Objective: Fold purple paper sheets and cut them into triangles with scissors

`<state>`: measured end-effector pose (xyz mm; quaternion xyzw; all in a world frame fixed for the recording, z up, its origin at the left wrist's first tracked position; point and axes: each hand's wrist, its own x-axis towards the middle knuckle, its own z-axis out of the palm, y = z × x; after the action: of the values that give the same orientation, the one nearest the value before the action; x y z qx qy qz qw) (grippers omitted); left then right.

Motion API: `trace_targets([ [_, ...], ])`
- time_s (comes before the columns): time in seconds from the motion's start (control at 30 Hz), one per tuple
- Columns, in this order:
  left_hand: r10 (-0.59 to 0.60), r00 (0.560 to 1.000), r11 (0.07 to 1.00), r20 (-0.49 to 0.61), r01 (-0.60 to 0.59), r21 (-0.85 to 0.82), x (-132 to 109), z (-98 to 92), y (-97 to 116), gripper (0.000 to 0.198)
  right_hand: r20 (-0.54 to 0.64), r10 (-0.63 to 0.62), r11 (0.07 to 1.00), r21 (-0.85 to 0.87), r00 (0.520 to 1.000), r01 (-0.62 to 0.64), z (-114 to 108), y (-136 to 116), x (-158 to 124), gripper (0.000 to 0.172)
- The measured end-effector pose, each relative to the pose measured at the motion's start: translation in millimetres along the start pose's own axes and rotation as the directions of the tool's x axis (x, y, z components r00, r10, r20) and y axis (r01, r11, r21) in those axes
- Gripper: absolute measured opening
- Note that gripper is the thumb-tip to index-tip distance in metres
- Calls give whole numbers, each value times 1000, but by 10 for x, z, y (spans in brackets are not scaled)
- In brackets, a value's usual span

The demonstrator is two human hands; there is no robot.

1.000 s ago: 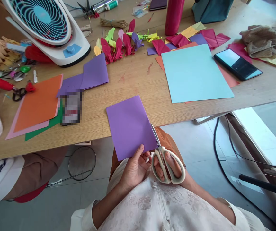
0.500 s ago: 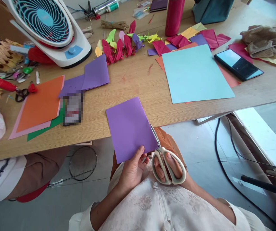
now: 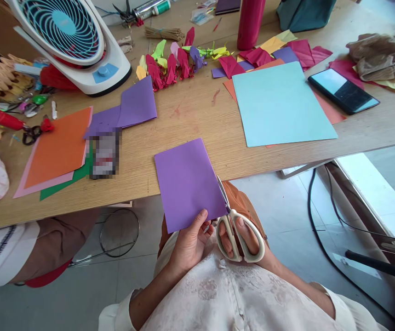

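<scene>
Head view: nearest me, my left hand [image 3: 190, 243] pinches the lower edge of a purple paper [image 3: 188, 188], thumb on top and fingers curled beneath. Just beside it, my right hand [image 3: 249, 239] is partly closed, thumb and fingers through the loops of cream-handled scissors [image 3: 232, 230]. Their blades lie along the paper's right edge; I cannot tell how far apart they stand. The paper reaches forward from my hands, overlapping the near edge of the table [image 3: 183, 115] from where I look.

Beyond my left hand, to its left, an orange sheet [image 3: 57, 147] lies over pink and green ones, near some folded purple paper [image 3: 138, 103]. Ahead of my right hand is a light blue sheet [image 3: 283, 103], with a phone [image 3: 344, 91] just beside it. Farther off, a fan [image 3: 64, 27] stands ahead to the left and a red bottle [image 3: 250, 23] ahead of my right hand.
</scene>
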<state>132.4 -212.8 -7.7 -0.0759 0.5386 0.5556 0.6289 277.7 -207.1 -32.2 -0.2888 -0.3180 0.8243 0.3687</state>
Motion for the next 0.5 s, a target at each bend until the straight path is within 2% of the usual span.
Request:
trace_targets([
  [0.33,21,998,1000,-55,-21,7,-33,20,9,38,-20,-11,1000,-10,1000,10,30,-29,-5,48],
  [0.5,65,998,997,21,-66,39,-50,-1,2,39,-24,-11,1000,-18,1000,10,24,-13,5,50],
])
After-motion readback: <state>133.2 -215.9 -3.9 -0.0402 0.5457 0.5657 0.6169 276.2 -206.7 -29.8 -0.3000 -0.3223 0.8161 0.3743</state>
